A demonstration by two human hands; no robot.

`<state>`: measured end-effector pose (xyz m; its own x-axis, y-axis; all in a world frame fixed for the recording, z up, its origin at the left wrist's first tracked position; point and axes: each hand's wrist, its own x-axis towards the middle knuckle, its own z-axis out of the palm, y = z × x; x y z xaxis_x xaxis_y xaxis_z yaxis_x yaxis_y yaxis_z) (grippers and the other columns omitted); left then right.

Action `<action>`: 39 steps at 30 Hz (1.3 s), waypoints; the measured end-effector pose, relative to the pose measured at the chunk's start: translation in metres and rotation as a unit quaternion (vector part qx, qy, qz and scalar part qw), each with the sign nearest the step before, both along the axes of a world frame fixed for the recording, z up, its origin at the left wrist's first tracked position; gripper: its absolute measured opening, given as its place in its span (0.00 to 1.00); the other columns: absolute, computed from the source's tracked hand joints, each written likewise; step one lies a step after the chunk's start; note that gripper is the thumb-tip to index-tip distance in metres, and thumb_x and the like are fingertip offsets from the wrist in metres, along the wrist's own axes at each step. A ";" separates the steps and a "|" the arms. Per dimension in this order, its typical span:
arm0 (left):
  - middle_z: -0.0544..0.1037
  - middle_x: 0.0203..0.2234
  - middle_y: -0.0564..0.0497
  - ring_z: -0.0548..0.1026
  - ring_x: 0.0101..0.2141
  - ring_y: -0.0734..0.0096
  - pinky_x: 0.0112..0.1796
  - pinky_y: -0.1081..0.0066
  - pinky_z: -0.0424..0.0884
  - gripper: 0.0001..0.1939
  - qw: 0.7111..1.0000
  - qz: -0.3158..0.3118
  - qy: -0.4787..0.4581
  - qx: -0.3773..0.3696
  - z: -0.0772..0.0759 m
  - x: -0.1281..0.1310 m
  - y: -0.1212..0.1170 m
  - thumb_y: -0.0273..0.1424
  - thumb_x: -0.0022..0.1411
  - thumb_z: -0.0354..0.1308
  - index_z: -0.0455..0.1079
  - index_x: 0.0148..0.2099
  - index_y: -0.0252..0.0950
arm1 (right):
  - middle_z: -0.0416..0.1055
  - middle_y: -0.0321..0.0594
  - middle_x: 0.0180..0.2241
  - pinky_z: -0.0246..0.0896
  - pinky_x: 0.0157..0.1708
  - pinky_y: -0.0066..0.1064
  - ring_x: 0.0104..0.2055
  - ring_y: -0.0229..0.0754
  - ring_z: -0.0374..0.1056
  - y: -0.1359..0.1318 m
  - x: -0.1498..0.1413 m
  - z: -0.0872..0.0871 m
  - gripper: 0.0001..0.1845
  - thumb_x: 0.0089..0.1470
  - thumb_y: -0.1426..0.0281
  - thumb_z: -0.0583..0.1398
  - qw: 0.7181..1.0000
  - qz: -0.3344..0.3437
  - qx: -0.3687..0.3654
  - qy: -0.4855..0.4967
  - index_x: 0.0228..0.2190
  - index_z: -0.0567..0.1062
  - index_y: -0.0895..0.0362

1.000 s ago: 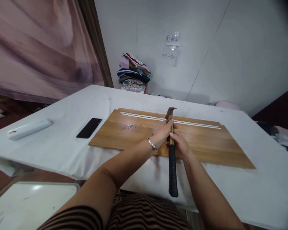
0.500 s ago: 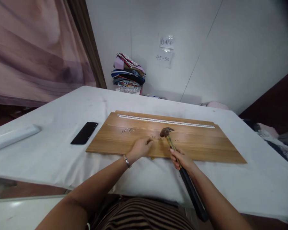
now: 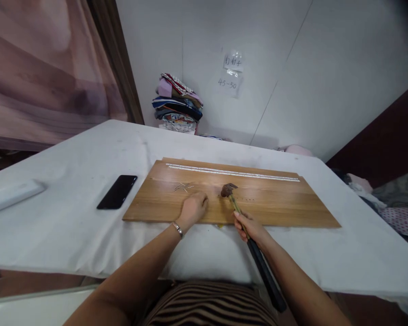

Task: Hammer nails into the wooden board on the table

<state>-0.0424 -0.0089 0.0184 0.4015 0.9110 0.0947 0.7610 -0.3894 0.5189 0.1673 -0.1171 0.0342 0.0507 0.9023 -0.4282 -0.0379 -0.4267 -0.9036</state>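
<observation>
The right hand (image 3: 250,227) is wrapping round a rusty-headed, black-handled hammer (image 3: 256,250), its length slanting over a brown wooden board (image 3: 292,209), head pointing far-left. Over the board, the left hand (image 3: 193,208) is curling its fingers, any pinch hidden.

The board (image 3: 279,210) lies on the counter (image 3: 71,203), with the phone (image 3: 117,192) to its left. Two strips (image 3: 233,172) run lengthwise along the board's rear. Loose nails (image 3: 183,186) lie on its left half, before the strips. The left hand (image 3: 193,207) is just front-right of the nails. The hammer (image 3: 257,254), in the right hand (image 3: 250,226), extends past the front edge. Stacked cloths (image 3: 178,106) stand behind, left of paper notes (image 3: 229,83) on the wall (image 3: 275,45).
</observation>
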 end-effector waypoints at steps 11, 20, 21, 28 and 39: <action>0.80 0.40 0.42 0.76 0.43 0.60 0.45 0.66 0.66 0.10 1.000 -0.011 0.005 -0.003 0.000 -0.001 0.001 0.28 0.69 0.51 0.73 0.38 0.37 | 0.60 0.19 0.16 0.45 0.09 0.23 0.11 0.29 0.50 0.001 -0.004 0.009 0.30 0.41 0.43 0.67 1.000 -0.026 -0.007 0.005 0.34 0.66 0.52; 0.81 0.41 0.43 0.77 0.43 0.61 0.45 0.67 0.67 0.09 1.000 -0.010 0.020 0.002 0.002 0.000 -0.001 0.27 0.69 0.52 0.74 0.40 0.37 | 0.59 0.19 0.16 0.43 0.09 0.23 0.11 0.28 0.49 0.002 -0.010 0.011 0.33 0.38 0.42 0.68 0.999 -0.027 -0.023 0.009 0.33 0.66 0.52; 0.81 0.40 0.43 0.77 0.43 0.62 0.44 0.67 0.67 0.09 1.000 -0.009 0.023 0.005 0.002 0.000 -0.001 0.27 0.70 0.52 0.74 0.40 0.37 | 0.59 0.19 0.16 0.44 0.09 0.23 0.11 0.28 0.49 0.002 -0.010 0.009 0.34 0.37 0.41 0.68 0.999 -0.025 -0.025 0.008 0.33 0.66 0.52; 0.81 0.40 0.44 0.77 0.43 0.62 0.43 0.68 0.67 0.09 1.000 -0.010 0.025 0.009 0.000 0.001 -0.001 0.27 0.70 0.52 0.75 0.40 0.36 | 0.59 0.19 0.16 0.43 0.09 0.23 0.11 0.28 0.49 0.003 -0.007 0.005 0.35 0.38 0.40 0.68 0.999 -0.017 -0.023 0.021 0.34 0.65 0.52; 0.81 0.39 0.44 0.77 0.42 0.62 0.42 0.67 0.67 0.09 0.999 -0.017 0.022 0.027 -0.018 0.002 0.002 0.29 0.71 0.53 0.74 0.40 0.36 | 0.58 0.20 0.17 0.43 0.08 0.22 0.10 0.27 0.48 0.000 0.000 -0.009 0.33 0.42 0.40 0.67 0.999 -0.004 -0.022 0.027 0.31 0.62 0.51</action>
<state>-0.0404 -0.0070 0.0004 0.4362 0.8912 0.1246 0.7691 -0.4411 0.4625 0.1677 -0.1167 0.0251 0.0330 0.8817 -0.4706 -0.0904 -0.4663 -0.8800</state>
